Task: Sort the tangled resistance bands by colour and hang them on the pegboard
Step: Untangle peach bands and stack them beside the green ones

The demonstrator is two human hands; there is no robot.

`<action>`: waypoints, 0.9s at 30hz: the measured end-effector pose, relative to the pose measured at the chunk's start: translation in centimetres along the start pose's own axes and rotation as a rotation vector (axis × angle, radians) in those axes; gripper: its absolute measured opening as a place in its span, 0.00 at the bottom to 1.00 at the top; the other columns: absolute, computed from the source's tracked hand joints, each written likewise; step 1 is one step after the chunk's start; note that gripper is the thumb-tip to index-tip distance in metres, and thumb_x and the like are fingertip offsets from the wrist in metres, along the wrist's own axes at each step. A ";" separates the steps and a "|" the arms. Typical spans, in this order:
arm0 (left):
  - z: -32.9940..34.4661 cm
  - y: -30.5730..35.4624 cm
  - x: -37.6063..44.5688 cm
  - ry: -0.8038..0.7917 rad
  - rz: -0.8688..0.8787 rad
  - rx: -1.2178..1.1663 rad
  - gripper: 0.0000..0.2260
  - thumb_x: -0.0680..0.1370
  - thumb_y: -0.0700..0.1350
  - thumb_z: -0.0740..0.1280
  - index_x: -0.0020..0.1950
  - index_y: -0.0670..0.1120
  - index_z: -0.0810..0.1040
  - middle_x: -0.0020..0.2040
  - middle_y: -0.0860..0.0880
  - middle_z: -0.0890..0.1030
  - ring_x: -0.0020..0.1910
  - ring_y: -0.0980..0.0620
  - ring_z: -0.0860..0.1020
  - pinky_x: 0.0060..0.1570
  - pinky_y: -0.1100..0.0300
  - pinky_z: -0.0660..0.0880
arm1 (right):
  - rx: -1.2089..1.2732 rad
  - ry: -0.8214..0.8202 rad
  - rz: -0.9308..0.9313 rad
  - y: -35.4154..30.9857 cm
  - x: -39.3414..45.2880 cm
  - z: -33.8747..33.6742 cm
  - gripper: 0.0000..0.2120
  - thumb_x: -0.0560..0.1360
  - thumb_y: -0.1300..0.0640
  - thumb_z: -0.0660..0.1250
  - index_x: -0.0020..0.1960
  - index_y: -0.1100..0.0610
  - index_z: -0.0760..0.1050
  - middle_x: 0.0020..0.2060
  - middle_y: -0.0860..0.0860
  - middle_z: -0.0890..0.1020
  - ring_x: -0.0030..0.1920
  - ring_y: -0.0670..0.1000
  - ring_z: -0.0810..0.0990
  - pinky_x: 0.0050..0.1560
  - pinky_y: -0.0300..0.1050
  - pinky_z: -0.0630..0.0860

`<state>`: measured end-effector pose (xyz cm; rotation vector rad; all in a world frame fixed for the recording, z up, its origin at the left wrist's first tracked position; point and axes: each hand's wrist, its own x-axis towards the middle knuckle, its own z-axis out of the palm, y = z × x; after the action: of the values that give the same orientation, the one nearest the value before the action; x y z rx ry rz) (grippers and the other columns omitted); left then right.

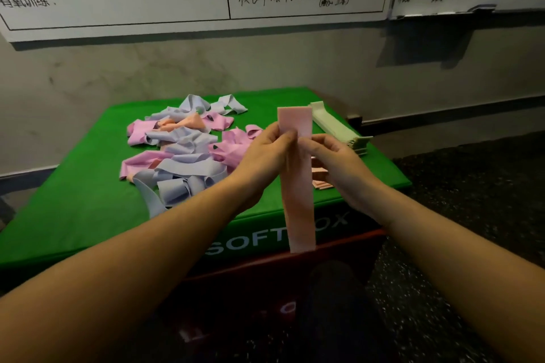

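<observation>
A flat salmon-pink resistance band [298, 203] hangs upright in front of me, its top end above my fingers and its lower end below the box edge. My left hand [265, 153] pinches its left edge and my right hand [333, 156] pinches its right edge. A tangled heap of pink, lilac and peach bands [182, 147] lies on the green soft box [88, 209] to the left of my hands. Straightened pale green bands [336, 127] lie stacked at the box's right edge. A few flat salmon bands [320, 181] lie under my right hand.
The box stands against a grey wall with whiteboards [118, 0] above it. Dark speckled floor [472, 200] spreads to the right and in front. No pegboard is in view.
</observation>
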<state>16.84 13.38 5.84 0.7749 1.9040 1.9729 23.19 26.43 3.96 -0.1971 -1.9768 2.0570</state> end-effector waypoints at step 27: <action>1.1 -8.1 24.2 0.276 -0.274 -0.097 0.06 0.82 0.38 0.62 0.57 0.46 0.73 0.51 0.46 0.80 0.50 0.49 0.79 0.41 0.54 0.77 | -0.557 0.013 0.071 8.2 6.6 -11.2 0.08 0.77 0.58 0.71 0.55 0.53 0.84 0.47 0.45 0.85 0.48 0.41 0.82 0.51 0.36 0.78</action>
<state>-3.45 28.44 2.12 0.2081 1.9199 2.0606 19.29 38.89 -4.22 -0.3925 -2.5189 1.4840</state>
